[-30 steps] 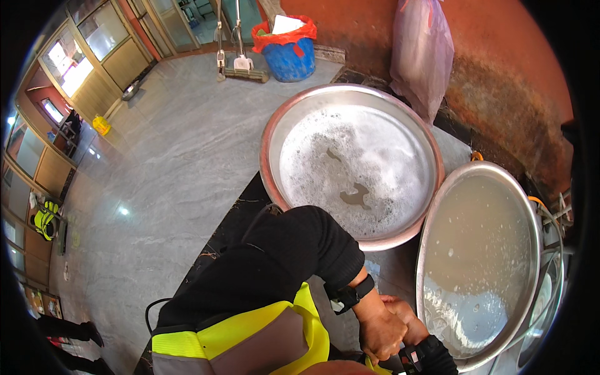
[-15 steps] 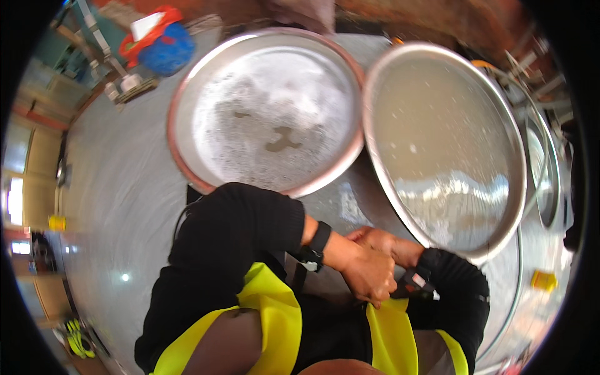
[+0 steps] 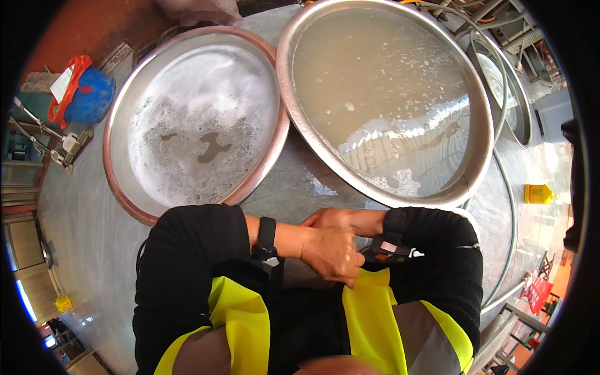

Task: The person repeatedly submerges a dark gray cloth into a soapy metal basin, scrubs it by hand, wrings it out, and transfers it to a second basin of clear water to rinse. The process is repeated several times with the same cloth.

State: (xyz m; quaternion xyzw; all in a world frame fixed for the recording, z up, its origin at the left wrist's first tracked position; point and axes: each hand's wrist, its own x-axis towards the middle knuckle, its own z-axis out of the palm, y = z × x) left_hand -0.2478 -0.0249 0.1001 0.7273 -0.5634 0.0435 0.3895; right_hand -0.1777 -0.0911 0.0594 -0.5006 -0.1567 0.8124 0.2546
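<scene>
In front of my chest my forearms meet. My left hand is closed, fingers curled down, just above a yellow strip of my vest; whatever it may pinch is hidden. A black wristband circles the left wrist. Behind it, my right hand lies partly covered by the left, its fingers out of sight. A dark strapped device shows beside the right sleeve. Beyond the hands stand two large metal basins: the left basin holds foamy water, the right basin cloudy water.
A blue bucket with a red liner stands at the far left, near a mop-like tool. On the right are a yellow jug, a hose along the grey floor, and another metal basin.
The view has swung to the right, so the basins and bucket sit further left in the picture. My hands stay together in front of my chest, the left still closed.
</scene>
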